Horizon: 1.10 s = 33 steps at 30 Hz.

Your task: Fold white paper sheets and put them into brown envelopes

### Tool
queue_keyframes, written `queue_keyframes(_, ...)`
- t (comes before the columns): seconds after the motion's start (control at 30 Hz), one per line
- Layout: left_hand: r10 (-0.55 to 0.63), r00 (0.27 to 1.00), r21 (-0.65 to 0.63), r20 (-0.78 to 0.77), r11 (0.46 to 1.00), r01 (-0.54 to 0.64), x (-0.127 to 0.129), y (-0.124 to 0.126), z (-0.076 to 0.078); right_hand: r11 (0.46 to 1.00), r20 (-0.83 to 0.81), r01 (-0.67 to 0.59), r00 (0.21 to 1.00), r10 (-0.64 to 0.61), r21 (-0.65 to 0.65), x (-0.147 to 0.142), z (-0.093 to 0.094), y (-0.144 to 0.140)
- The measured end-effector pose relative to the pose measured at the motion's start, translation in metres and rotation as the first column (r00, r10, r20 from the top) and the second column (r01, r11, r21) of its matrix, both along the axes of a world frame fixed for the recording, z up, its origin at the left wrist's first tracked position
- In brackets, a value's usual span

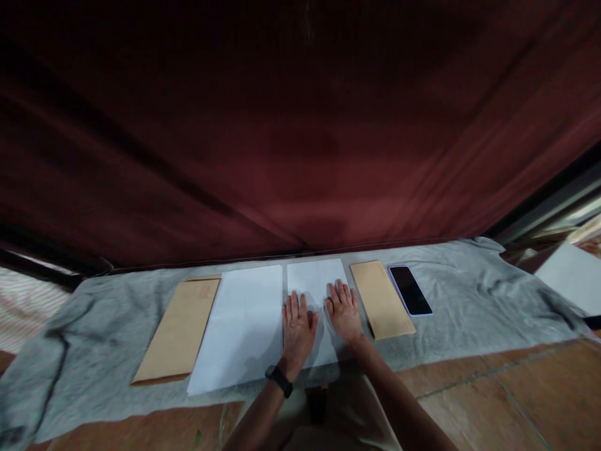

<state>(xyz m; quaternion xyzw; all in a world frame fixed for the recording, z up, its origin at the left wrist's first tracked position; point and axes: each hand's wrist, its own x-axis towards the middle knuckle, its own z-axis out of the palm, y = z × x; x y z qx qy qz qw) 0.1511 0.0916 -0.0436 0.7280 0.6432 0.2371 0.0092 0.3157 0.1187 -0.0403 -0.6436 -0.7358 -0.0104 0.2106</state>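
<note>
My left hand (297, 329) and my right hand (345, 310) lie flat, side by side, with fingers spread, on a white sheet of paper (315, 279). A black band sits on my left wrist. To the left of that sheet lies a larger white sheet (241, 326), and beyond it a brown envelope (181, 329). Right of my right hand lies a second, narrower brown envelope (380, 297), and past it a dark phone (410, 289), screen up. All rest on a grey cloth (469, 300).
A dark red curtain (300, 125) hangs right behind the cloth. The cloth lies on a brown tiled floor (516, 394). At the far right are a pale flat board (570, 275) and some stacked items.
</note>
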Motion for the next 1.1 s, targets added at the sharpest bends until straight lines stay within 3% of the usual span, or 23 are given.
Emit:
queue_keyframes(0.23,-0.040,0.998,0.039,-0.038,0.998,0.042,-0.001,-0.008,0.013,1.000,-0.022,0.005,1.000,-0.005,-0.001,-0.002,0.009,-0.001)
queue_keyframes(0.47,-0.288,0.955,-0.030,-0.073,0.958,0.287,0.014,-0.015,0.019,0.989,-0.034,-0.146,0.989,0.145,-0.007,0.006,0.013,-0.028)
queue_keyframes(0.63,-0.385,0.915,-0.068,-0.118,0.923,0.379,0.022,0.005,0.016,0.988,-0.013,-0.153,0.988,0.153,-0.019,0.010,0.008,-0.046)
queue_keyframes(0.83,-0.260,0.958,-0.084,-0.125,0.964,0.251,0.017,0.034,0.015,0.990,-0.025,-0.142,0.990,0.142,-0.008,0.010,0.013,-0.046)
queue_keyframes(1.1,-0.087,0.995,0.024,-0.046,0.996,0.089,-0.010,0.051,0.006,0.990,-0.033,-0.139,0.990,0.138,-0.037,0.013,0.017,-0.048)
